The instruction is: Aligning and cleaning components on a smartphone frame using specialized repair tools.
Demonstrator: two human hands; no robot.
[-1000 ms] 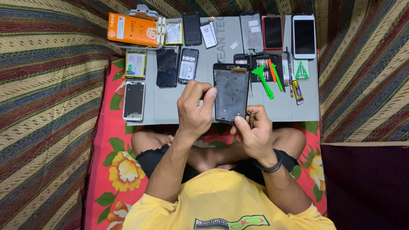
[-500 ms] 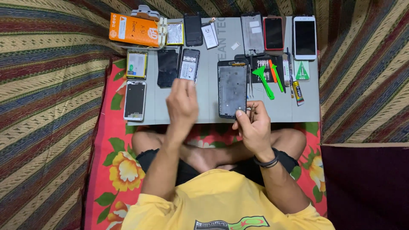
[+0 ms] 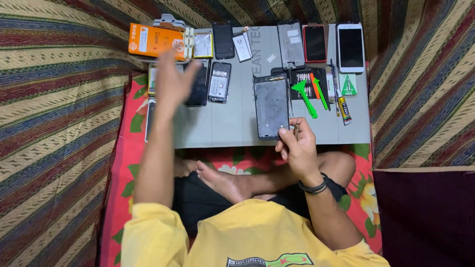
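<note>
The phone frame (image 3: 271,105) lay flat near the front edge of the grey mat (image 3: 227,126), roughly at its middle, long side running away from the person. The right hand (image 3: 297,146) rested just at the frame's lower right corner, fingers curled together and pinching a thin screwdriver (image 3: 296,130) that stood nearly upright beside the frame; whether the fingertips touched the frame could not be told.

The left hand (image 3: 173,81) was stretched out over the left part of the mat, fingers loosely spread and holding nothing, hovering above a dark phone (image 3: 199,86) and close to the orange box (image 3: 154,41) at the far left corner. An opened phone (image 3: 219,82) with its insides showing lay just right of that hand.

Along the far edge sat a red phone (image 3: 315,43) and a white phone (image 3: 351,47) side by side. Right of the frame lay a green plastic tool (image 3: 305,95), a small glue tube (image 3: 344,110) and a green triangular pick (image 3: 349,85).
</note>
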